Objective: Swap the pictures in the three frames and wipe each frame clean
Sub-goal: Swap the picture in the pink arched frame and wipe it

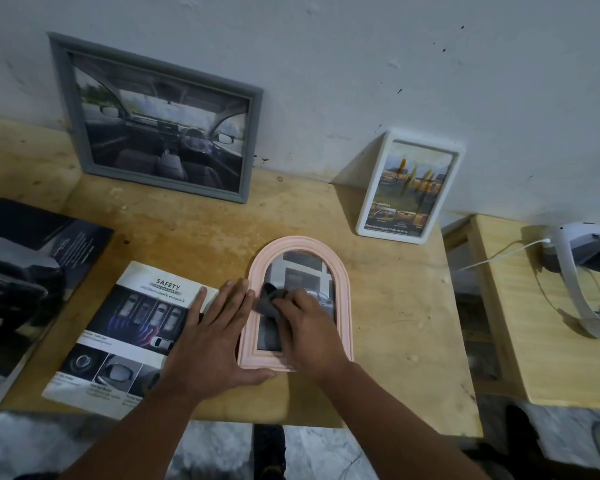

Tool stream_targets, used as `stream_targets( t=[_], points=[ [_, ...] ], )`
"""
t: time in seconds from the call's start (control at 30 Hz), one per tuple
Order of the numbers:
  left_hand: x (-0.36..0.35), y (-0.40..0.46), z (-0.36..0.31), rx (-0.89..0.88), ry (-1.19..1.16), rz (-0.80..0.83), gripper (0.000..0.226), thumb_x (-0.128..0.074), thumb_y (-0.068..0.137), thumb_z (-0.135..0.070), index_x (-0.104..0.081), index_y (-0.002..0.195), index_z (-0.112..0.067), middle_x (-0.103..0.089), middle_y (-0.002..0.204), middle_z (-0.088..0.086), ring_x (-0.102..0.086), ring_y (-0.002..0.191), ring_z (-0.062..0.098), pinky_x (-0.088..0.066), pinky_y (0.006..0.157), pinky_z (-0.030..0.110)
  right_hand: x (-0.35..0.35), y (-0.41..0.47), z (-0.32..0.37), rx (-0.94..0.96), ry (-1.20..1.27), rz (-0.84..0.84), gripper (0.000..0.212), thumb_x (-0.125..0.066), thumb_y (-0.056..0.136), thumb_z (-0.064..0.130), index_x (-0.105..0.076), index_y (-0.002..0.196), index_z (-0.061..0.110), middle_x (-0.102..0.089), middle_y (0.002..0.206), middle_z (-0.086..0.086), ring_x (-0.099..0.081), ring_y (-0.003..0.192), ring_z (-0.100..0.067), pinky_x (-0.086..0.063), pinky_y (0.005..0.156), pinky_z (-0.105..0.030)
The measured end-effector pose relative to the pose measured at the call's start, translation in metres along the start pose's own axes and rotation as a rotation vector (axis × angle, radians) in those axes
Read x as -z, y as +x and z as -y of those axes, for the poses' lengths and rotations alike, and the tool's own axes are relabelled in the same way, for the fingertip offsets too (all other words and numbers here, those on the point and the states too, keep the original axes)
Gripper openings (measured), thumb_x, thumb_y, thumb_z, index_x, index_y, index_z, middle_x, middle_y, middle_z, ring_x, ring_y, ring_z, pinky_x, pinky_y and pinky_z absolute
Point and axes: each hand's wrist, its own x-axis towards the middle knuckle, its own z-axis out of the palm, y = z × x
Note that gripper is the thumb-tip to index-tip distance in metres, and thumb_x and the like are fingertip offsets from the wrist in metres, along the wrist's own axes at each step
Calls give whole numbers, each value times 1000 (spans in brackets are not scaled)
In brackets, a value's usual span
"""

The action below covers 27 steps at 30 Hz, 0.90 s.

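A pink arched frame (343, 299) lies flat on the wooden table (395, 323), holding a picture of a building and a car. My right hand (305, 327) grips a dark grey cloth (269, 301) and presses it on the frame's glass. My left hand (219, 334) lies flat with straight fingers against the frame's left edge, thumb along its bottom edge. A grey frame (160, 119) with a car-interior picture leans on the wall at the back left. A white frame (409, 188) with a yellow-toned picture stands at the back right.
A brochure page headed SAFETY (125, 341) lies left of the pink frame, partly under my left hand. A dark car brochure (25, 271) lies at the far left. On a second table to the right sits a white headset (582, 271) with a cable.
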Motion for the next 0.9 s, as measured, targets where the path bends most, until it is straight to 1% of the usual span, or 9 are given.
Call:
stream_targets(
  t=[0.1, 0.2, 0.27, 0.37, 0.5, 0.57, 0.7, 0.8, 0.9],
  points=[
    [0, 0, 0, -1, -3, 0, 134, -39, 69, -103, -20, 165, -12, -6, 176, 2, -8, 162, 22, -18, 125, 63, 30, 10, -12, 47, 97, 78, 33, -47, 98, 26, -65, 125, 20, -57, 111, -2, -60, 96, -23, -53, 79, -38],
    [1, 0, -1, 2, 5, 6, 134, -37, 68, -104, -18, 165, -13, -5, 176, 2, -7, 162, 22, -16, 126, 62, 52, 43, -32, -110, -35, -74, 36, -44, 97, 29, -62, 128, 25, -57, 115, -5, -62, 97, -32, -55, 76, -43],
    [1, 0, 0, -1, 14, 8, 135, -36, 69, -104, -17, 165, -13, -5, 176, 3, -6, 162, 22, -16, 126, 62, 53, 58, -42, -222, -134, -66, 35, -45, 99, 24, -62, 130, 24, -56, 118, -8, -62, 98, -36, -55, 77, -43],
    [0, 0, 0, 1, 18, 17, 135, -37, 69, -104, -16, 166, -12, -5, 176, 3, -5, 162, 21, -15, 126, 62, 37, 51, -29, -224, -130, -28, 33, -47, 98, 20, -65, 125, 21, -59, 122, -10, -63, 100, -37, -55, 78, -43],
    [-1, 0, 1, 3, 17, 16, 134, -36, 70, -103, -17, 166, -12, -5, 176, 2, -5, 162, 21, -15, 127, 61, 13, 15, 8, -63, -56, 73, 29, -51, 93, 15, -69, 116, 14, -61, 109, -8, -64, 85, -33, -52, 66, -39],
    [-1, -1, 0, 3, 7, 9, 133, -36, 70, -103, -18, 165, -12, -6, 175, 2, -5, 162, 21, -15, 127, 61, 12, -2, 17, -34, -30, 147, 28, -56, 93, 12, -70, 118, 12, -61, 114, -9, -65, 83, -31, -48, 64, -32],
    [-1, 0, 0, -6, 14, 7, 134, -38, 69, -104, -19, 165, -13, -6, 175, 2, -7, 162, 21, -16, 126, 62, 44, -2, 16, 103, -74, 445, 28, -56, 96, 17, -69, 121, 16, -64, 120, -10, -65, 97, -28, -55, 83, -38],
    [0, 0, 0, -6, 25, 16, 135, -37, 68, -105, -18, 166, -14, -6, 176, 1, -6, 162, 22, -16, 126, 63, 74, 19, -3, 18, -148, 444, 28, -53, 95, 19, -69, 118, 22, -65, 115, -10, -65, 99, -29, -56, 86, -41],
    [0, 0, -1, -3, 33, 14, 136, -37, 67, -105, -17, 166, -14, -5, 176, 1, -5, 162, 21, -16, 126, 62, 86, 20, -28, -101, -365, 425, 32, -54, 93, 24, -65, 124, 25, -59, 116, -6, -65, 96, -30, -58, 79, -43]
  ],
)
